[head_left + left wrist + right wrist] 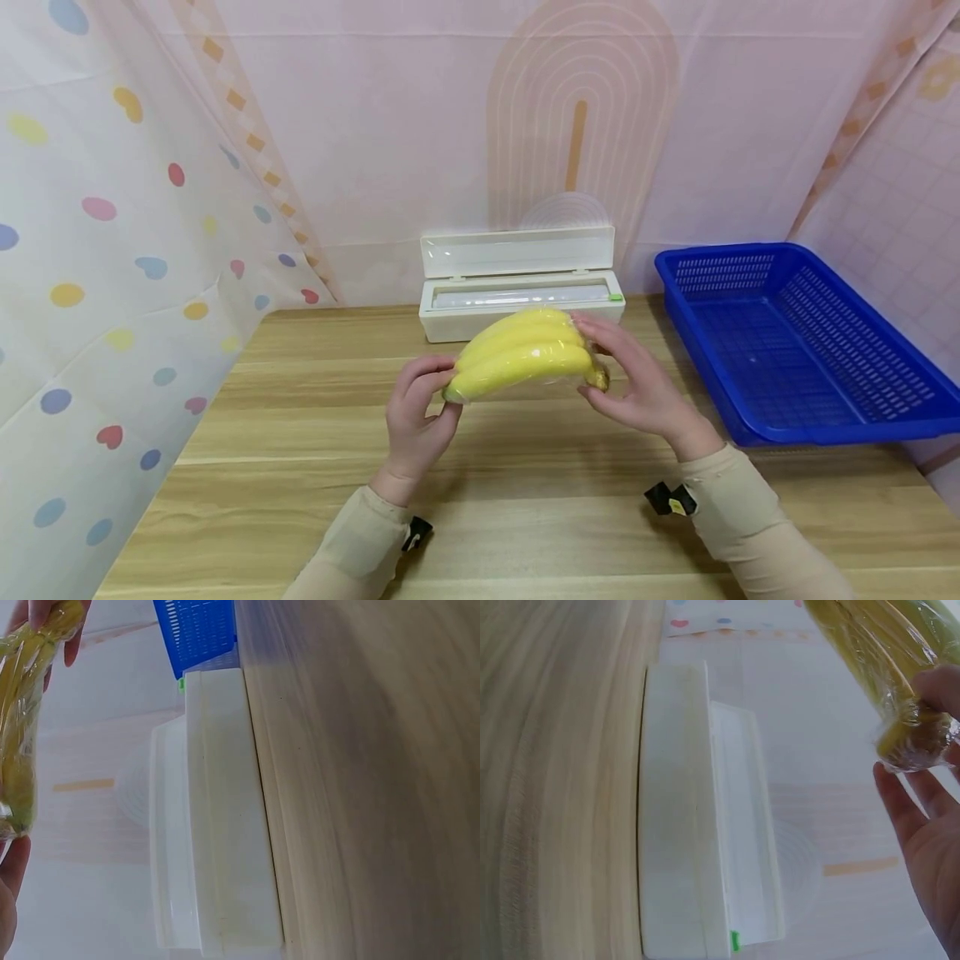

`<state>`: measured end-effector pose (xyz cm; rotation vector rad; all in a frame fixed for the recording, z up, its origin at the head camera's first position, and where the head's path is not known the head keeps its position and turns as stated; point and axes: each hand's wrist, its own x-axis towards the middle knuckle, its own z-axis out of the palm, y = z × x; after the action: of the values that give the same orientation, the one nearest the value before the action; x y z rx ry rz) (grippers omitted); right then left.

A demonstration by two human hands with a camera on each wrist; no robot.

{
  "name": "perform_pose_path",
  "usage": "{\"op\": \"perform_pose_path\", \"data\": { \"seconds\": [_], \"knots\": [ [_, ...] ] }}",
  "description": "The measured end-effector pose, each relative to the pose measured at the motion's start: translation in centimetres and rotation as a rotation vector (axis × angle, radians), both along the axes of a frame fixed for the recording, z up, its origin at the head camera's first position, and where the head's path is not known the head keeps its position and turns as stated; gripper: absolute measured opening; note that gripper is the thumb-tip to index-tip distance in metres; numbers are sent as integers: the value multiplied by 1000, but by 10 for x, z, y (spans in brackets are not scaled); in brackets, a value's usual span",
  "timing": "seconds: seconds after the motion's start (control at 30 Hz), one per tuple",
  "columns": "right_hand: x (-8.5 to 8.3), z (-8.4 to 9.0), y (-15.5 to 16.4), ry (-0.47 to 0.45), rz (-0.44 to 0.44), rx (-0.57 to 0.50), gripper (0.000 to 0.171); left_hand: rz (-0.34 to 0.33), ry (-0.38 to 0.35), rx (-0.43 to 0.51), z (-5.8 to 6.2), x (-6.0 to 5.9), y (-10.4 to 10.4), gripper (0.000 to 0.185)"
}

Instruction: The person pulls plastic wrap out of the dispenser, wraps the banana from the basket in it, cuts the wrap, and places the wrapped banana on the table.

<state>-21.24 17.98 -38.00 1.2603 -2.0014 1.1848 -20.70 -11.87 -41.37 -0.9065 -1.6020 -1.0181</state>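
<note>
A bunch of yellow bananas (525,350), wrapped in clear plastic film, is held up above the wooden table between both hands. At its left tip, the left hand (420,408) pinches it between thumb and fingers. The right hand (637,383) holds the stem end, its fingers on top and the thumb beneath. Shiny, creased film shows around the bananas (16,735) in the left wrist view. Behind them stands a white cling film dispenser (517,321) with its lid raised and a roll inside. In the right wrist view, film is bunched around the brown stem (919,742).
A blue plastic basket (750,429) with perforated sides stands on the right of the wooden table (315,467). Patterned cloth (375,125) hangs behind the table and along both sides. The dispenser has a small green piece (616,297) at its right end.
</note>
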Motion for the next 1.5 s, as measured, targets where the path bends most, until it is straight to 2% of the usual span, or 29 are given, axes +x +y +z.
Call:
{"op": "perform_pose_path", "data": {
  "seconds": [0.17, 0.3, 0.4, 0.6, 0.93, 1.07, 1.2, 1.3, 1.37, 1.43, 1.5],
  "knots": [
    [-1, -5, -1, 90, -9, -67, 54, 8, -4, -1, -1, -1, 0, 8],
    [-3, -7, -4, 200, -56, -100, 50, 15, -12, -2, -1, 0, 0, 10],
    [-4, -9, -6, 242, -93, -113, 47, 20, -22, -8, 0, 0, 0, 12],
    [-3, -9, -10, 256, -162, -123, 41, 22, -32, -6, 0, 0, 1, 15],
    [-5, -10, -12, 222, -170, -213, 34, 55, -82, 3, -1, 0, 3, 19],
    [-3, -8, -14, 214, -187, -227, 35, 40, -185, 48, 1, 4, 5, 28],
    [1, -6, -20, 187, -169, -266, 41, 5, -336, 136, 16, 16, 12, 33],
    [4, -4, -24, 146, -114, -288, 50, 34, -418, 169, 26, 23, 15, 31],
    [6, -1, -26, 128, -82, -278, 55, 65, -470, 176, 27, 24, 14, 29],
    [8, 1, -27, 122, -55, -259, 56, 78, -521, 190, 20, 19, 12, 28],
    [10, 2, -28, 127, -38, -233, 56, 63, -573, 209, 12, 13, 8, 28]
  ]
}}
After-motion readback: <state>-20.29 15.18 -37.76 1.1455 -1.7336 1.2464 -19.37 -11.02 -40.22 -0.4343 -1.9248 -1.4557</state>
